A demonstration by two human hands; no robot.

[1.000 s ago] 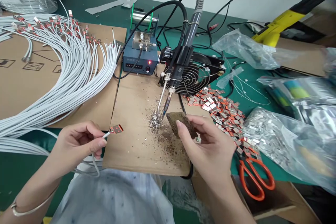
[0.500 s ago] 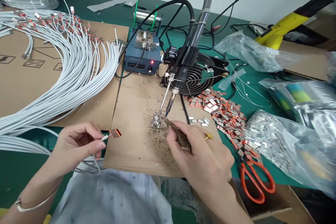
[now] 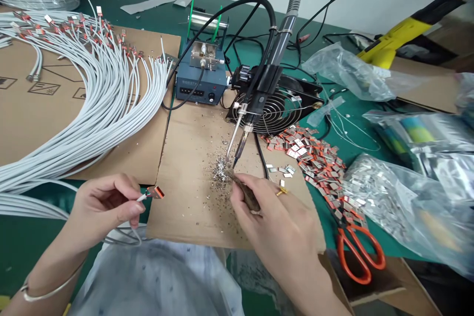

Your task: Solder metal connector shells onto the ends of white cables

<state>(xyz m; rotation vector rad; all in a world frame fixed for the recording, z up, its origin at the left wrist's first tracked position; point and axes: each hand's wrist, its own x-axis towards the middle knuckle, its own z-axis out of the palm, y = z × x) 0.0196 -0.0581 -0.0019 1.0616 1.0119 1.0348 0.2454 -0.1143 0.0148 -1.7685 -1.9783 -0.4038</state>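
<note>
My left hand (image 3: 111, 207) pinches a thin white cable just behind its red and silver USB connector (image 3: 155, 192), which points right over the cardboard. Between the thumb and fingers of my right hand (image 3: 277, 222) is a brown, dirty piece (image 3: 247, 196), perhaps a sponge or cloth. Its upper end touches or lies very near the soldering iron tip (image 3: 237, 158); contact is hard to tell. Beneath the tip, solder bits (image 3: 221, 172) are scattered on the cardboard (image 3: 181, 153). The iron hangs in a stand with a thin feed tube beside it.
White cables (image 3: 99, 98) lie bundled at left. A blue solder feeder (image 3: 200, 84) and a black fan (image 3: 272, 108) stand behind the work spot. At right are piled connectors (image 3: 322, 158), orange-handled scissors (image 3: 359, 252), plastic bags (image 3: 385, 197) and a yellow tool (image 3: 400, 37).
My right hand has shifted slightly left with the brown piece. The connector in my left hand has moved a little left and turned. The feeder's red light has gone off.
</note>
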